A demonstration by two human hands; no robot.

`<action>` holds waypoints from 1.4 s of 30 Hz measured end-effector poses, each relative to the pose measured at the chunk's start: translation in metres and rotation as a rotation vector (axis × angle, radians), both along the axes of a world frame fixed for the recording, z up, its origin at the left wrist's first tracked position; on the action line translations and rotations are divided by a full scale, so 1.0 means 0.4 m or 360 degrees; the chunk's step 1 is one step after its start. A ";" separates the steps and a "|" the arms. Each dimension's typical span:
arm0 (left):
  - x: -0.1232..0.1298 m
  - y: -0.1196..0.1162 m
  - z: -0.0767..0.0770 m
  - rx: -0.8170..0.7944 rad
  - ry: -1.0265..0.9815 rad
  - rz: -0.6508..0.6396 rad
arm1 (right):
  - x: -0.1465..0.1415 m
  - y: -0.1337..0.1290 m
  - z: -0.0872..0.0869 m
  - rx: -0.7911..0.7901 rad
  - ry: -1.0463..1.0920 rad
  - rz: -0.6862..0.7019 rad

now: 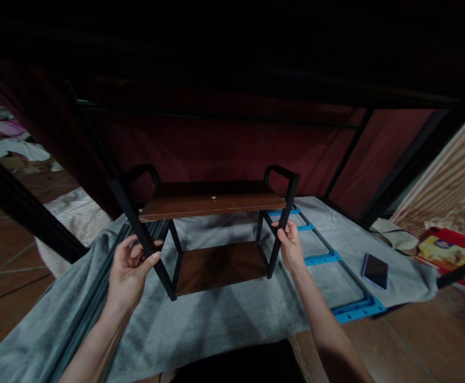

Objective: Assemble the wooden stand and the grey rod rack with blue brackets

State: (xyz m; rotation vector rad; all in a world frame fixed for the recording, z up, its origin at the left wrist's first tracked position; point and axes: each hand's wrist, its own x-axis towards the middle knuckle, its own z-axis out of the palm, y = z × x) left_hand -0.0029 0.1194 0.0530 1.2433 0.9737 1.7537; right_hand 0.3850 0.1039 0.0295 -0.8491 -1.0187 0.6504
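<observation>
A small two-tier shelf (216, 201) with brown boards and a black frame stands on a grey cloth (216, 319). Its lower board (220, 267) is near the cloth, and rounded black rails rise at both ends of the upper board. My left hand (131, 268) grips the front left post, fingers curled around it. On the other side, my right hand (290, 242) pinches the front right post below the upper board. A small white speck lies on the upper board.
Blue and grey frame pieces (322, 259) lie right of the shelf, with a phone (375, 271) beyond. Dark tubes (92, 298) lie at the left. Black bars and a dark red curtain (224, 143) enclose the space. A red and yellow package (451, 255) is far right.
</observation>
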 end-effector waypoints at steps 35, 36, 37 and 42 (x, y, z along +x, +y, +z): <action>0.020 -0.127 0.074 0.0078 0.0480 0.0230 | 0.008 -0.149 -0.003 -0.0253 -0.0215 0.0026; 0.023 -0.127 0.083 0.0105 0.0486 0.0266 | 0.001 -0.150 0.000 -0.0253 -0.0231 0.0054; 0.024 -0.127 0.091 0.0125 0.0489 0.0315 | -0.006 -0.152 0.004 -0.0250 -0.0245 0.0091; 0.013 -0.127 0.116 0.0114 0.0439 0.0488 | -0.014 -0.150 0.029 -0.0165 -0.0197 0.0171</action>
